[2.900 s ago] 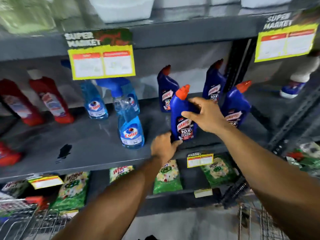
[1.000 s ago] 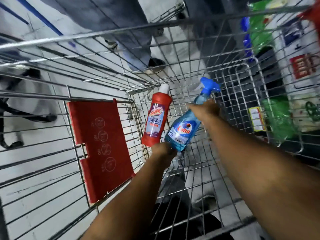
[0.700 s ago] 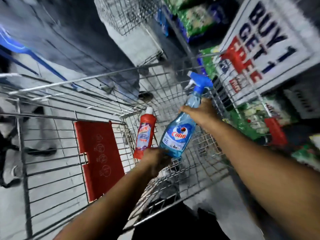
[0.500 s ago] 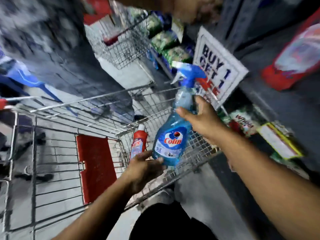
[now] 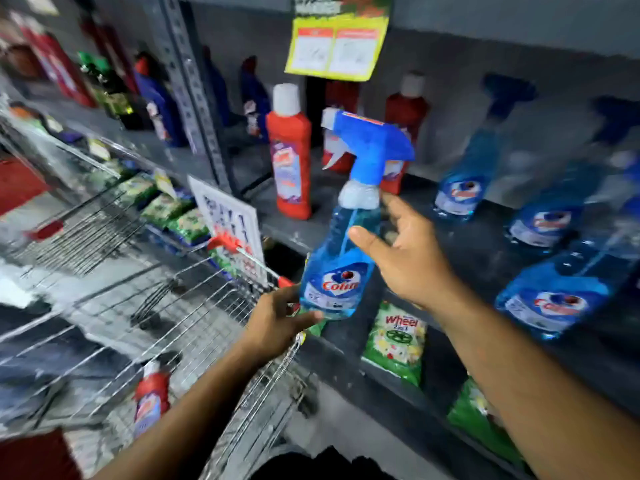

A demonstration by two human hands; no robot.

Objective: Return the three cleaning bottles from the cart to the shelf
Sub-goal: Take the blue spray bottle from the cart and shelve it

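A blue Colin spray bottle is held upright in the air in front of the grey shelf. My left hand cups its base from below. My right hand wraps its neck and upper body from the right, with the blue trigger head above the fingers. A red bottle with a white cap lies in the wire cart at lower left. Matching blue spray bottles stand on the shelf to the right.
Red white-capped bottles stand on the shelf behind the held bottle, dark blue bottles further left. A yellow price tag hangs from the upper shelf. Green detergent packs fill the lower shelf. A white promotion sign sticks out beside the cart.
Both hands lifted the blue spray bottle out of the cart and carried it up to the shelf. The view swung from the cart to the shelf. The red bottle stayed in the cart.
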